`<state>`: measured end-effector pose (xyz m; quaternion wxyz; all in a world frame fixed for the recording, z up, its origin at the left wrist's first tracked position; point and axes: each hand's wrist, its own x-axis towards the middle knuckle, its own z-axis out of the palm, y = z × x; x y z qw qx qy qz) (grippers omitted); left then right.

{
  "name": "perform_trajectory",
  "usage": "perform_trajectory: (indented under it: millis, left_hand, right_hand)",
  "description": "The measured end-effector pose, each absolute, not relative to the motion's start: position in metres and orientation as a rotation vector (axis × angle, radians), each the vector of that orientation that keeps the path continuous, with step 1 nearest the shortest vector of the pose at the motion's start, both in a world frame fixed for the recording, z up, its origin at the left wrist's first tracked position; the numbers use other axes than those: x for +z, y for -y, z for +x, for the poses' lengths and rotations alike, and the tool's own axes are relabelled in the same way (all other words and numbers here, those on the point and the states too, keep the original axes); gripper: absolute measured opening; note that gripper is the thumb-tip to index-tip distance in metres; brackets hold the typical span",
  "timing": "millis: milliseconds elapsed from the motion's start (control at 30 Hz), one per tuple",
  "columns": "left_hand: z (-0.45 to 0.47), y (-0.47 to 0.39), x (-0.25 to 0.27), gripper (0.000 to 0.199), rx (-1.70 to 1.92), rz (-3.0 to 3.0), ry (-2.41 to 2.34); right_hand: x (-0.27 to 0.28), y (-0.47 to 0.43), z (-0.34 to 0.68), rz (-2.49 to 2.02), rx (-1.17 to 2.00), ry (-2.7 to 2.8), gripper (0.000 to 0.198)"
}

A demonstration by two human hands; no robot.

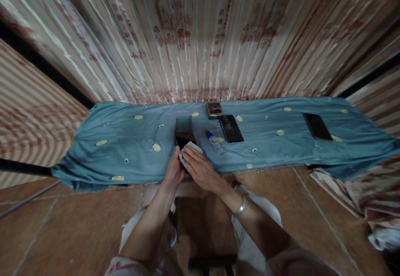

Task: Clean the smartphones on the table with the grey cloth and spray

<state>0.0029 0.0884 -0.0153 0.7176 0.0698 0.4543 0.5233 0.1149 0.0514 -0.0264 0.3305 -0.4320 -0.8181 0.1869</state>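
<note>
At the near edge of the cloth-covered surface, my left hand (175, 168) grips a dark phone (181, 141) by its left side, thumb along the edge. My right hand (201, 167) lies over the phone with fingers stretched together, pressing a white wiping cloth (194, 145) onto it. The lower part of the phone is hidden under the hands and the cloth. Just to the right lies a small clear bottle (216, 143) with a blue cap, on its side.
A cracked-looking black phone (231, 128) lies right of the bottle, beside a small blurred box (214, 110). Another dark phone (317, 126) rests far right. A blue patterned cloth (125, 136) covers the surface. Striped curtains (200, 51) hang behind; dark poles (46, 63) flank it.
</note>
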Motion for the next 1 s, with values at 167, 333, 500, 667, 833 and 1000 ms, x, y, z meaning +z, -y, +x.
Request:
perform_trajectory:
  millis: [167,333,500,667,833,1000]
  left_hand:
    - [-0.011,-0.092,-0.015,0.049,1.027,0.120,-1.003]
    - [-0.020,-0.100,-0.017,0.040,1.103,0.106,-0.888]
    - [-0.022,-0.106,-0.009,0.044,1.216,0.039,-0.855]
    - [-0.021,-0.106,-0.007,0.048,1.222,0.033,-0.814]
    - [-0.023,-0.105,-0.005,0.050,1.199,0.065,-0.825]
    - [-0.026,-0.105,-0.001,0.048,1.216,0.089,-0.887]
  right_hand:
    - [-0.032,-0.045,0.110,-1.035,0.412,2.176,0.041]
    - [-0.033,-0.042,0.109,-1.005,0.253,2.210,0.039]
    - [-0.030,-0.045,0.117,-1.046,0.106,2.233,0.042]
    - [-0.033,-0.049,0.125,-1.117,0.129,2.166,0.044]
    - [-0.034,-0.049,0.129,-1.167,0.367,1.993,0.045]
    - [-0.039,-0.054,0.133,-1.213,0.749,1.626,0.040]
